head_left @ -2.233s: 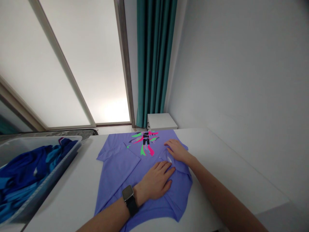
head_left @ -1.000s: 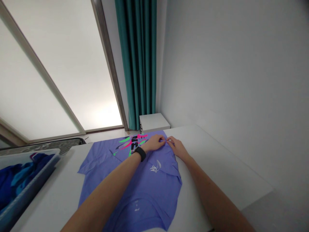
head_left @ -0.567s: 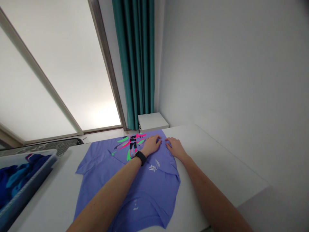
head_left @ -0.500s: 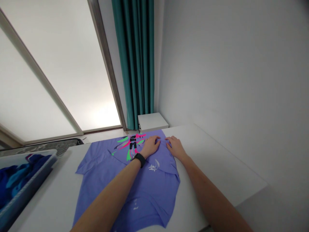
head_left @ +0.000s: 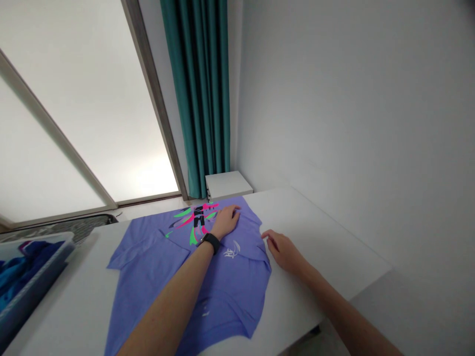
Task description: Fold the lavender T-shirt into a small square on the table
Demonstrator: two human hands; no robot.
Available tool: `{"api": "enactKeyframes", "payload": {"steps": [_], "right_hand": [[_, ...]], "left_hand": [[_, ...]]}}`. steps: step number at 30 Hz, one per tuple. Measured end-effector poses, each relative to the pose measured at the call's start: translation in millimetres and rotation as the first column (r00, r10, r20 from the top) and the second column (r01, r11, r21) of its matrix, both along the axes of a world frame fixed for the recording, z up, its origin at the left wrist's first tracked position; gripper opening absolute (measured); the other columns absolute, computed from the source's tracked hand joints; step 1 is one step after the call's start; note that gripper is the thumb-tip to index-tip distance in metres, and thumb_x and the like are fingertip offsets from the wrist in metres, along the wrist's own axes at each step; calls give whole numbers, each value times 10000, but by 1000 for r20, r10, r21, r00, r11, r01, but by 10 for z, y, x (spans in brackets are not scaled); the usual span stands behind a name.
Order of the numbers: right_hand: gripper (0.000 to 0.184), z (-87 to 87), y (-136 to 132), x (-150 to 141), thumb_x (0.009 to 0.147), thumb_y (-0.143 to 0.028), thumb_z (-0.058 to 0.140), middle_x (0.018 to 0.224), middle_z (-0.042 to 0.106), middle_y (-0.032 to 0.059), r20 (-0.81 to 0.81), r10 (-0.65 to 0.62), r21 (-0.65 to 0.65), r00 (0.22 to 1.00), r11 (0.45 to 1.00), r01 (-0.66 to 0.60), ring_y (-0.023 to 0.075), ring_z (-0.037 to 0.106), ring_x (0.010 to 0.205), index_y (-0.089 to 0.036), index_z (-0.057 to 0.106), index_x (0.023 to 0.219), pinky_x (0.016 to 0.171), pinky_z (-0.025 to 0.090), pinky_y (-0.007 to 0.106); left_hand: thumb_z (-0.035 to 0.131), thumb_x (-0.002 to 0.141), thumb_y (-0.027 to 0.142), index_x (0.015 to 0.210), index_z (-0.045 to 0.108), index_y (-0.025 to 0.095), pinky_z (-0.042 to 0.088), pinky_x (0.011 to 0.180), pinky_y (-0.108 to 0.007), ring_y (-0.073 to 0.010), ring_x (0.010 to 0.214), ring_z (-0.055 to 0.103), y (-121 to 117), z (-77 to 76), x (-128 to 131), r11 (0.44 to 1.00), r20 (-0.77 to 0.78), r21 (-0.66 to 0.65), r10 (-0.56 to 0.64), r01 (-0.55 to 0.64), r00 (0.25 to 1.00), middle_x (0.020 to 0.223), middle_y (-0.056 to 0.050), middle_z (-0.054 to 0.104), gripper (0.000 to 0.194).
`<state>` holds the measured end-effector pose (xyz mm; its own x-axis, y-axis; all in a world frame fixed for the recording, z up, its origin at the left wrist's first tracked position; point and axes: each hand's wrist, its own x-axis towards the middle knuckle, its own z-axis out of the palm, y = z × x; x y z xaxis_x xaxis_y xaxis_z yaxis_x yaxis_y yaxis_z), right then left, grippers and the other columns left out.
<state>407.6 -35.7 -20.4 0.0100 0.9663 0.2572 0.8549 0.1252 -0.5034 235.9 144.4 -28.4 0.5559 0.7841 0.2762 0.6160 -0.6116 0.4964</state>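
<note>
A lilac polo shirt (head_left: 156, 267) with a pink, green and black print lies spread on the white table (head_left: 326, 242). My left hand (head_left: 225, 221), with a black watch on its wrist, lies flat and open on the shirt's far part, beside the print. My right hand (head_left: 284, 251) rests on the table at the shirt's right edge, by the collar area. Its fingers are loosely curled and touch the cloth's edge; I cannot see anything held in them.
A grey plastic bin (head_left: 29, 291) with blue clothes stands at the table's left end. Behind the table are a small white cabinet (head_left: 227, 184), a teal curtain (head_left: 200, 94) and a large window. A white wall runs along the right.
My right hand has slid back from the shirt's far edge toward me, along the right side onto the table. My left hand stays flat on the shirt. The view has shifted slightly.
</note>
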Motion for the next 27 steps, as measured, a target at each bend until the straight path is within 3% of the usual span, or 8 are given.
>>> {"api": "enactKeyframes", "payload": {"steps": [3,5,8,12,18,27], "right_hand": [[274,-32,-258,-46,868,-137,396,852,650,47,2,24,27,1000,999,-24,204,606,825,-223,617,1006,809,462,336],[313,-36,-358,-126,842,-143,447,902,651,68,15,52,37,999,998,-53,219,601,860,-208,604,1105,839,467,360],[409,-36,-400,-239,839,-180,521,1005,660,99,54,60,42,997,997,-62,244,600,926,-195,555,1246,878,462,391],[372,-61,-366,-226,902,-154,442,1081,686,104,81,27,60,996,998,-32,239,619,973,-212,561,1249,903,442,400],[324,-109,-410,-18,944,-149,379,986,724,61,73,-61,69,995,996,56,219,648,864,-240,621,1141,844,439,377],[350,-199,-511,68,960,-118,363,947,723,78,285,-90,175,954,984,40,216,644,844,-191,598,1209,821,438,370]], "left_hand": [[480,942,237,1192,625,195,429,935,-373,-232,1017,622,-2,3,1,1000,0,-4,6,-6,1000,1025,-71,703,292],[477,943,235,1189,627,195,427,934,-372,-232,1014,622,-2,2,2,1000,-1,-3,8,-8,1000,1007,-68,702,290],[477,944,230,1186,628,193,424,933,-371,-231,1010,623,2,-7,5,1000,-3,1,9,-9,1000,998,-66,701,288],[484,940,221,1189,621,191,427,925,-369,-232,1009,623,7,-18,5,1000,-3,9,3,-3,1000,1007,-67,700,286],[492,932,199,1186,616,190,430,913,-368,-236,1005,623,8,-29,-3,1000,-9,25,-13,13,1000,1001,-64,700,283],[487,935,185,1183,613,191,428,914,-381,-241,1011,618,24,-71,-5,998,-20,61,-15,16,1000,999,-68,696,278]]}}
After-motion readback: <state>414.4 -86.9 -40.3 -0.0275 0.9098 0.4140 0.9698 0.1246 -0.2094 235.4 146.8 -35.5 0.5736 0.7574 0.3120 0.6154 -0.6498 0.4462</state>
